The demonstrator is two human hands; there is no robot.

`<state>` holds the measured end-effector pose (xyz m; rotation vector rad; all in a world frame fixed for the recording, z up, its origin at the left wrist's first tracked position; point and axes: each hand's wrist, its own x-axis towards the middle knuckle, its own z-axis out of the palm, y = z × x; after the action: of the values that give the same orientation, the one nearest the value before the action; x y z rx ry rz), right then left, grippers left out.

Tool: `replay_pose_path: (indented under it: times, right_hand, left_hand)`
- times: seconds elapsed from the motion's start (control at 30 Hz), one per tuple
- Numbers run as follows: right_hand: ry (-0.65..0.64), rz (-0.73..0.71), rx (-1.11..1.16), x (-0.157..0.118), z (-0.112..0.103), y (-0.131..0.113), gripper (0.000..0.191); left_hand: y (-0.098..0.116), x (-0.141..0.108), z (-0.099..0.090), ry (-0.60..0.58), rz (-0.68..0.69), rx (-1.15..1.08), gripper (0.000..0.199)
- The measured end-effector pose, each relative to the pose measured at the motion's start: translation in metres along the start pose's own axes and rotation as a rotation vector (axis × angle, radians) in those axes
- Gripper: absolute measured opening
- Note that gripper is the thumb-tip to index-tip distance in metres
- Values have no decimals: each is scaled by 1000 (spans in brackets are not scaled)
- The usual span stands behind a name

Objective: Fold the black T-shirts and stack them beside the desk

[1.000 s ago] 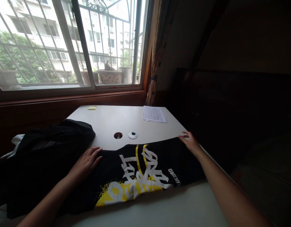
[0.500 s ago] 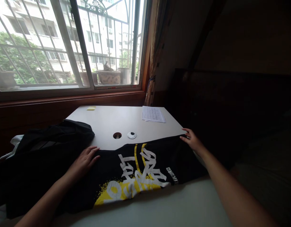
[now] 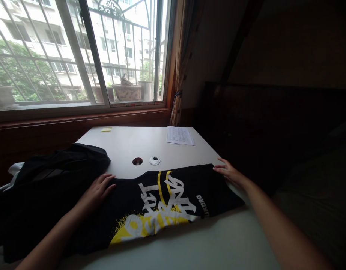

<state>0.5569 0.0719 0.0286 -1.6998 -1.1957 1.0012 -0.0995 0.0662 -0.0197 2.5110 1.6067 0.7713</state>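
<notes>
A black T-shirt (image 3: 187, 180) with yellow and white lettering lies folded into a long strip across the white table. My left hand (image 3: 101, 187) rests on its left part, fingers stretched out and slightly spread, palm down. At the right end, my right hand (image 3: 230, 173) has its fingers extended by the shirt's far corner, the fingertips at or just touching the cloth. Neither hand appears to grip it. Left of my left hand is a heap of dark clothing (image 3: 49, 176), and where it meets the shirt is hard to make out.
The white table (image 3: 125, 142) has a round cable hole (image 3: 137, 161) with a white round cover (image 3: 154, 161) beside it. Papers (image 3: 180, 135) and a yellow sticky note (image 3: 106, 129) lie toward the back. Behind stands a barred window (image 3: 128, 56) with a tied curtain (image 3: 177, 101).
My right hand has drawn slightly right, off the shirt's far right corner, and that end lies flatter. My left hand stays on the cloth. The view has shifted slightly.
</notes>
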Motion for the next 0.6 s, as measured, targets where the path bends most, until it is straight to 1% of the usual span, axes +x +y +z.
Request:
replay_pose_path:
  times: [0.17,0.27,0.33,0.4,0.53,0.6]
  right_hand:
    - [-18,22,6,-9,-5,2,96]
    - [-16,0,-41,-11,-7,7,101]
    - [0,-14,-93,-12,-8,12,100]
    - [38,-70,-143,-14,-8,17,93]
    - [146,-294,-218,-20,-2,24,69]
    - [193,-363,-238,-25,1,24,60]
  left_hand:
    - [-1,0,0,0,3,4,55]
    - [0,0,-1,-8,1,5,57]
    - [0,0,-1,-11,-1,6,57]
    - [-1,1,0,-11,-2,6,57]
    - [-5,0,2,-13,12,2,54]
    - [-6,0,3,-18,13,4,53]
